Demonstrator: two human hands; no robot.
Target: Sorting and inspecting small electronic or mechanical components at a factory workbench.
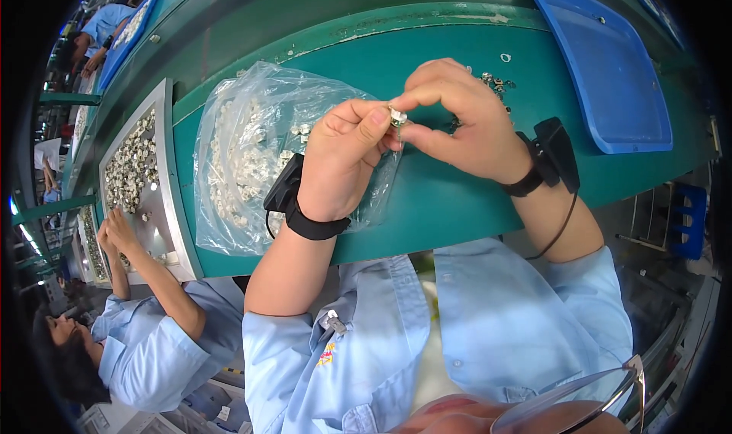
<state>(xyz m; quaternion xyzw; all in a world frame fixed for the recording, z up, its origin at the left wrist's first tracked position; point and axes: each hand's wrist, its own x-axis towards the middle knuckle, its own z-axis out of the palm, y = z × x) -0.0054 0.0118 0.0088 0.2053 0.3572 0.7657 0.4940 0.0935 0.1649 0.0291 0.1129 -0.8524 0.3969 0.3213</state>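
Above the green work table, my left hand and my right hand meet at the fingertips. Between them is a small white part with a metal-looking edge and a bit of green; its exact kind is too small to tell. Thumb and fingers of both hands pinch it. Below and left of my left hand lies a clear plastic bag holding many white parts. Just beyond my right hand is a scattered pile of small dark metal pieces, partly hidden by that hand.
A shallow blue tray lies at the far right with a small piece in it. One white ring is near the metal pile. On the left, a co-worker reaches over a metal-rimmed tray of small parts. A blue chair is at right.
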